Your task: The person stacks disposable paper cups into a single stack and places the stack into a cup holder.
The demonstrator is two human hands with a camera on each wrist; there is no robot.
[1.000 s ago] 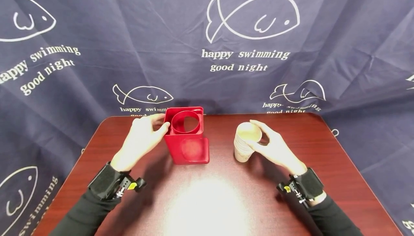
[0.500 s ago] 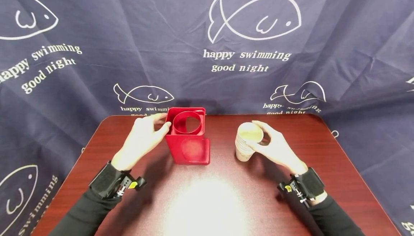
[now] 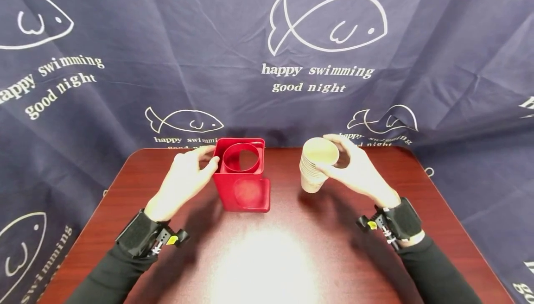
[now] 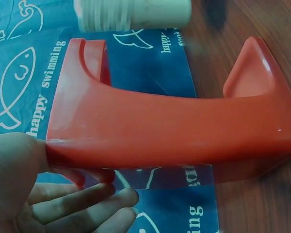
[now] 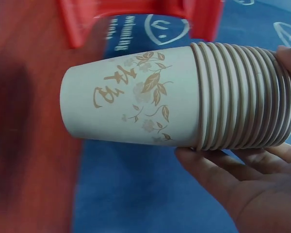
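A red plastic cup holder [image 3: 239, 193], with a round ring in its square top and a small ledge at the foot, stands upright on the table. My left hand [image 3: 183, 176] grips its upper left edge between thumb and fingers. In the left wrist view the red side wall [image 4: 150, 121] spans the frame, with the fingers [image 4: 77, 206] below it. Nested paper cups [image 3: 310, 169] hang above the table to the right of the holder, mouths up and slightly tilted. My right hand [image 3: 356, 169] grips them near the rims. Brown leaves and lettering decorate the outer cup [image 5: 131, 99].
The reddish-brown wooden table [image 3: 292, 230] has a bright glare in the middle. A dark blue cloth [image 3: 233, 63] with white fish and lettering hangs behind and at both sides.
The right hand has raised the stack of paper cups off the table. The left hand and the red cup holder have stayed in place.
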